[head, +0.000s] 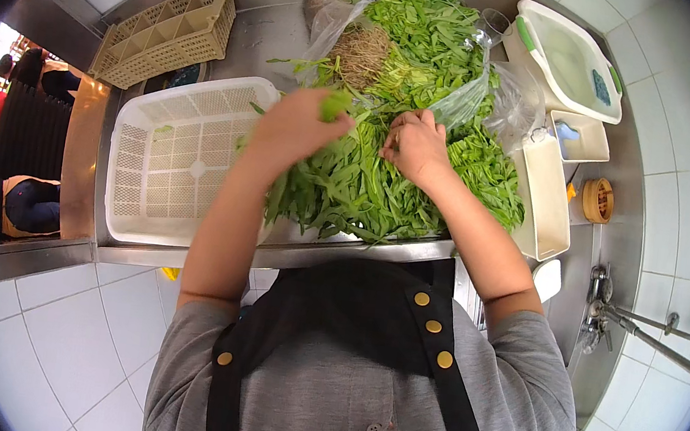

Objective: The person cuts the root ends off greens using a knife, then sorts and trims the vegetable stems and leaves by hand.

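A broad heap of long-leaved green vegetables (354,194), possibly water spinach, lies on the steel counter before me. My left hand (301,124) is raised over the heap's left side, blurred, with a bit of greens (334,107) between thumb and fingers. On the heap's middle rests my right hand (418,146), its fingers curled down at the leaves; whether a stem is pinched there is hidden. Behind both hands, an opened clear plastic bag (470,99) holds more greens (424,26) and a bunch with brown roots (363,55). A white perforated basket (172,189) stands left, a leaf scrap inside.
A beige divided crate (168,32) sits back left. Along the right are a white tub of water (567,56), a small bin with a blue item (586,141), a long cream bin (550,207), a bamboo steamer (597,200) and taps (596,308).
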Motion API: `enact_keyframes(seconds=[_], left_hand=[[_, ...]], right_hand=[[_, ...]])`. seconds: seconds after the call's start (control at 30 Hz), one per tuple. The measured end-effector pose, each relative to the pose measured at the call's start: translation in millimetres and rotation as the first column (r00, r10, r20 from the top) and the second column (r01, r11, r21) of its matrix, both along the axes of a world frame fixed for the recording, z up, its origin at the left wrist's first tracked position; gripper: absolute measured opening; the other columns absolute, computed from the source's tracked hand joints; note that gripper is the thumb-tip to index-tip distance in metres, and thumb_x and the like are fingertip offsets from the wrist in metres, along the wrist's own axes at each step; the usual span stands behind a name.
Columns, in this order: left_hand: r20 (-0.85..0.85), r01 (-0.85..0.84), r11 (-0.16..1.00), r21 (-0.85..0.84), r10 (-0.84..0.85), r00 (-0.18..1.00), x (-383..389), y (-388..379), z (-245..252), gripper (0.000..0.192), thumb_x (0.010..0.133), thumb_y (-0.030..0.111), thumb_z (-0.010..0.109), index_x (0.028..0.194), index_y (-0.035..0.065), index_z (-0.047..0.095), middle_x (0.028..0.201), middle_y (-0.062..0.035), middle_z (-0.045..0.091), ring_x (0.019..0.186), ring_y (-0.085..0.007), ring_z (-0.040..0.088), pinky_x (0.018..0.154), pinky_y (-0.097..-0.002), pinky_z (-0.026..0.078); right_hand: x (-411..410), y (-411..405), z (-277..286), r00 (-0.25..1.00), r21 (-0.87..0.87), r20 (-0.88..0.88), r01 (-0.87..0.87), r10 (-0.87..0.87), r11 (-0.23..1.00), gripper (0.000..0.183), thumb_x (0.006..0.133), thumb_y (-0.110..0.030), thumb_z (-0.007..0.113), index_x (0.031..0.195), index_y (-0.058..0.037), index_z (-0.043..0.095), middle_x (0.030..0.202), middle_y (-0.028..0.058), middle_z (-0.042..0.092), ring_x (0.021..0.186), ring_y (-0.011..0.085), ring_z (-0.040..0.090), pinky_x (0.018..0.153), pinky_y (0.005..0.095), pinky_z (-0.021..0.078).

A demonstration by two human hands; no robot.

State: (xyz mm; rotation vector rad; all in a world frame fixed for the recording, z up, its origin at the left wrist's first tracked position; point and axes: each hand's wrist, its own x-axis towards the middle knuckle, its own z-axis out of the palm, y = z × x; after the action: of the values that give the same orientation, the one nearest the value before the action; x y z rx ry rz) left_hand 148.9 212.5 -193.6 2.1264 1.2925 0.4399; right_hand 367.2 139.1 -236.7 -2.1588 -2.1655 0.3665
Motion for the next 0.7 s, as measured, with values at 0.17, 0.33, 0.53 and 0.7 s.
enact_keyframes(seconds=[0.17, 0.33, 0.53, 0.7], left_hand=[[-0.484, 0.046, 0.997, -0.061, -0.069, 0.872, 76.4, 4.1, -41.8, 0.037, 0.077, 0.036, 0.073, 0.098, 0.0056, 0.072, 0.096, -0.0151, 0.072, 0.089, -0.0339, 0.070, 0.076, -0.0427, 0.055], [-0.485, 0.098, 0.990, -0.097, -0.133, 0.864, 76.5, 13.2, -67.1, 0.035, 0.077, 0.033, 0.074, 0.096, 0.0041, 0.072, 0.093, -0.0150, 0.072, 0.086, -0.0322, 0.071, 0.074, -0.0416, 0.055], [0.290, 0.262, 0.842, -0.471, -0.133, 0.948, 22.7, 1.9, -31.0, 0.031, 0.081, 0.025, 0.076, 0.100, 0.0011, 0.069, 0.088, -0.0075, 0.072, 0.084, -0.0162, 0.067, 0.080, -0.0313, 0.052], [0.515, 0.387, 0.803, -0.454, -0.119, 0.849, 9.6, -5.2, -10.5, 0.028, 0.086, 0.013, 0.070, 0.112, 0.0007, 0.066, 0.097, -0.0057, 0.072, 0.091, -0.0139, 0.063, 0.087, -0.0290, 0.048]], right_hand=[[14.8, -6.6, 6.6, 0.995, -0.029, -0.056, 0.080, -0.082, 0.996, 0.017, 0.074, -0.034, 0.080, 0.078, -0.0188, 0.075, 0.107, -0.0002, 0.063, 0.116, 0.0254, 0.047, 0.095, 0.0456, 0.0360], [35.4, -18.3, -0.5, 0.989, -0.062, -0.117, 0.085, -0.092, 0.994, 0.017, 0.077, -0.034, 0.078, 0.082, -0.0181, 0.074, 0.104, 0.0013, 0.064, 0.113, 0.0273, 0.050, 0.095, 0.0482, 0.0363], [69.2, -26.9, 30.4, 0.839, 0.194, -0.516, -0.081, 0.172, 0.978, 0.020, 0.083, -0.027, 0.074, 0.086, -0.0082, 0.069, 0.106, 0.0078, 0.065, 0.107, 0.0302, 0.051, 0.098, 0.0437, 0.0387], [74.2, -27.2, 50.4, 0.906, 0.193, -0.396, -0.073, 0.146, 0.978, 0.013, 0.087, -0.020, 0.072, 0.091, -0.0076, 0.067, 0.109, 0.0064, 0.065, 0.112, 0.0276, 0.049, 0.101, 0.0377, 0.0367]])
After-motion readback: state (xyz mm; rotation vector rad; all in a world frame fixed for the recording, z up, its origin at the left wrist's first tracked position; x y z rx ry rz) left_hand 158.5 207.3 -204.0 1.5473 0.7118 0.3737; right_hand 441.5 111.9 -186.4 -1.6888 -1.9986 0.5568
